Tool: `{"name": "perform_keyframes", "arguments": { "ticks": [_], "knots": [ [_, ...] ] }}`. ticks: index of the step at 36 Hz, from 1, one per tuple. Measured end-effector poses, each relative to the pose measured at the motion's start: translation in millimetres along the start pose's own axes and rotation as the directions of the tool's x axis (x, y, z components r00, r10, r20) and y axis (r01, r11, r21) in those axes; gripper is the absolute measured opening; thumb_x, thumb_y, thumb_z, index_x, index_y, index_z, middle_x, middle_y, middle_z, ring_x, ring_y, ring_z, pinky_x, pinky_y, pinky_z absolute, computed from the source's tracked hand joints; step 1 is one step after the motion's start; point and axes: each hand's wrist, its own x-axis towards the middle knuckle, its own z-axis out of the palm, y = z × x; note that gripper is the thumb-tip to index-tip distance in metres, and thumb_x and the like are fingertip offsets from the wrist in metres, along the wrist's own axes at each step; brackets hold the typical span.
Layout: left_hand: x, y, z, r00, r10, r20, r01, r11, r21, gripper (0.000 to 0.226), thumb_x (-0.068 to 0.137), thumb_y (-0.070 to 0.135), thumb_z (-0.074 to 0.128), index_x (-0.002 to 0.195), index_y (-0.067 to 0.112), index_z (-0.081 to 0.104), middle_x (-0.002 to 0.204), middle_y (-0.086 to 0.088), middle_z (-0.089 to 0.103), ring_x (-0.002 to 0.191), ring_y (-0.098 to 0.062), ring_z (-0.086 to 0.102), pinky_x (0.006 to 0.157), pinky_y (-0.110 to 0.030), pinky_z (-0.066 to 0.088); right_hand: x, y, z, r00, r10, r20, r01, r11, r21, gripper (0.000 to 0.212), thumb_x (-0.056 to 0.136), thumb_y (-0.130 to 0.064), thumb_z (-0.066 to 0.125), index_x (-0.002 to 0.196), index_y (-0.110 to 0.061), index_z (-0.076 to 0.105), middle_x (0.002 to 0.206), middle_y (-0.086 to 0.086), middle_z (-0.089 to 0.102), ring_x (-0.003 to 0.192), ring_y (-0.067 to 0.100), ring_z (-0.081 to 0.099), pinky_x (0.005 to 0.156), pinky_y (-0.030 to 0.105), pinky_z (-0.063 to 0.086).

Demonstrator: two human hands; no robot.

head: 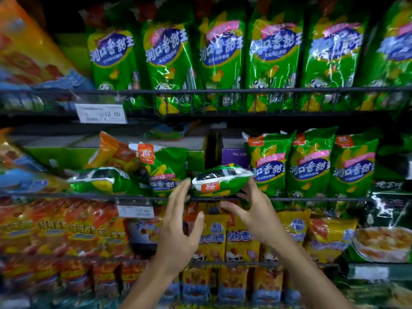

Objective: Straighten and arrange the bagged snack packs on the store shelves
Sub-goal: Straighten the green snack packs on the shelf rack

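- A glossy green plastic snack bag with a white end and an orange logo patch [220, 181] is seen lying on its side at the front rail of the middle wire shelf [312, 199], tilted with its right end higher.
- The right hand [252, 212] is placed under and behind the right part of that bag; its fingers are curved around the bag's lower edge, with the thumb spread out to the left below it.
- The left hand [180, 221] is held with fingers straight and spread, the fingertips at the bag's white left end; whether they actually touch it cannot be told.
- Just right of the held bag, three matching green bags [312, 168] are stood upright in a row behind the rail.
- Left of the held bag, more green bags [165, 168] are slumped and lying crooked, one flat on its side, with an orange bag [107, 150] leaning behind them.
- Above the held bag, a row of larger upright green bags [223, 56] is lined along the upper shelf, beside a white price tag [101, 113].
- Below the held bag, yellow snack bags [214, 237] and red-orange bags [55, 230] are packed on the lower shelf.
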Motion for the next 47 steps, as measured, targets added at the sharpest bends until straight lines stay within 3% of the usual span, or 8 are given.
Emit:
{"name": "perform_keyframes", "arguments": {
  "ticks": [7,16,23,29,31,36,43,47],
  "knots": [
    [8,-17,-6,0.992,0.079,0.099,-0.077,0.997,-0.026,0.075,0.099,0.042,0.053,0.14,0.079,0.001,0.148,0.056,0.008,0.142,0.024,0.012,0.107,0.004,0.013,4,-2,8,0.991,-0.018,-0.134,0.022,0.999,0.027,0.03,0.086,-0.032,0.075,0.113,-0.03,0.063,0.109,-0.025,0.071,0.107,-0.007,0.064,0.093,0.019,0.052],
    [23,-14,-10,0.985,0.112,0.132,-0.1,0.99,-0.101,0.075,0.101,0.014,0.062,0.156,0.043,0.02,0.159,0.04,0.018,0.15,0.008,0.016,0.117,-0.005,0.014,8,-10,17,0.959,-0.034,-0.282,0.066,0.992,0.104,0.012,0.088,-0.018,0.077,0.097,-0.023,0.07,0.095,-0.018,0.076,0.091,0.0,0.072,0.08,0.018,0.056],
    [36,12,-14,0.991,0.118,0.067,-0.101,0.972,-0.213,0.086,0.1,0.01,0.061,0.148,0.067,0.017,0.155,0.043,0.023,0.148,0.011,0.021,0.115,-0.005,0.02,11,-37,1,0.911,-0.131,-0.39,0.208,0.965,0.161,0.031,0.085,-0.036,0.075,0.105,-0.013,0.071,0.099,0.0,0.075,0.096,0.015,0.072,0.089,0.037,0.059],
    [51,27,-9,0.994,0.107,0.035,-0.092,0.951,-0.295,0.086,0.099,0.007,0.062,0.142,0.071,0.022,0.153,0.042,0.029,0.148,0.009,0.025,0.12,-0.017,0.026,16,-50,-19,0.878,-0.174,-0.446,0.255,0.958,0.129,0.023,0.083,-0.031,0.076,0.097,-0.039,0.06,0.086,-0.039,0.066,0.088,-0.011,0.065,0.079,0.009,0.048],
    [56,30,-8,0.989,0.136,0.056,-0.113,0.947,-0.302,0.087,0.098,0.005,0.063,0.143,0.069,0.025,0.154,0.039,0.031,0.148,0.008,0.026,0.119,-0.016,0.027,16,-43,-23,0.869,-0.167,-0.466,0.257,0.957,0.137,0.021,0.081,-0.038,0.076,0.098,-0.032,0.065,0.087,-0.034,0.068,0.087,-0.008,0.066,0.079,0.012,0.05],
    [66,24,0,0.981,0.098,0.166,-0.043,0.951,-0.307,0.082,0.099,0.012,0.064,0.146,0.067,0.025,0.155,0.037,0.032,0.147,0.006,0.03,0.119,-0.032,0.035,16,-33,-27,0.833,-0.12,-0.54,0.221,0.967,0.127,0.074,0.077,-0.043,0.078,0.143,-0.022,0.051,0.11,-0.027,0.057,0.099,-0.024,0.056,0.094,0.007,0.048],
    [73,14,15,0.98,-0.005,0.201,0.072,0.943,-0.326,0.081,0.1,0.015,0.062,0.147,0.068,0.022,0.154,0.032,0.038,0.144,0.004,0.036,0.119,-0.04,0.039,21,-31,-23,0.811,-0.143,-0.568,0.205,0.978,0.046,0.06,0.079,-0.043,0.08,0.134,-0.028,0.059,0.101,-0.016,0.067,0.093,-0.021,0.059,0.081,-0.001,0.044],
    [77,8,17,0.984,-0.021,0.177,0.08,0.938,-0.336,0.082,0.098,0.019,0.066,0.142,0.074,0.023,0.156,0.023,0.04,0.139,0.006,0.04,0.113,-0.025,0.043,24,-29,-20,0.795,-0.15,-0.588,0.224,0.973,0.054,0.048,0.08,-0.04,0.082,0.121,-0.028,0.061,0.1,-0.015,0.071,0.096,-0.011,0.066,0.081,0.007,0.051]
  ]
}}
